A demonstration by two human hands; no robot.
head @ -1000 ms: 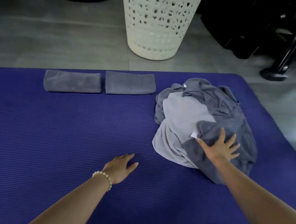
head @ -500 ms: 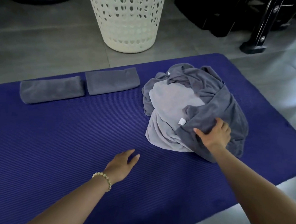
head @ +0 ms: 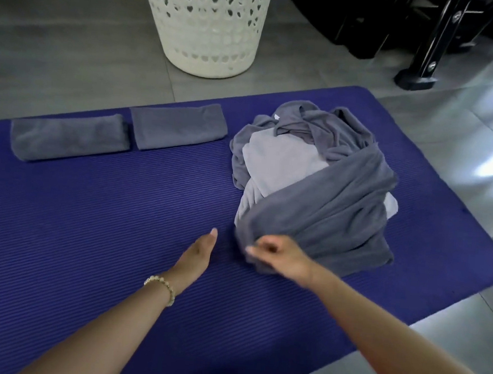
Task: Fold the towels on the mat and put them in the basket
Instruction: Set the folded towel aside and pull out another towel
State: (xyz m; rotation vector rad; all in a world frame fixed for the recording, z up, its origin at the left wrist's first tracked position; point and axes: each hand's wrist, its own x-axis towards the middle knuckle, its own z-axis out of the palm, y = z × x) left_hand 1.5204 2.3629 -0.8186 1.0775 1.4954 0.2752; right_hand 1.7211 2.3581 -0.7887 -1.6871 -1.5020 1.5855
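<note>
Bare ribbed mat [head: 91, 219] spreads across the middle and near-left, open room for my hands. Along its far edge a folded towel [head: 68, 137] and a second folded towel [head: 178, 126] lie end to end. A heap of towels [head: 327, 186] fills the right end. Between the second folded towel and the heap, a narrow strip of mat leads toward the basket [head: 209, 29], which stands on the floor [head: 73, 58] just beyond the far edge. A black stand [head: 423, 59] sits past the far-right corner.
</note>
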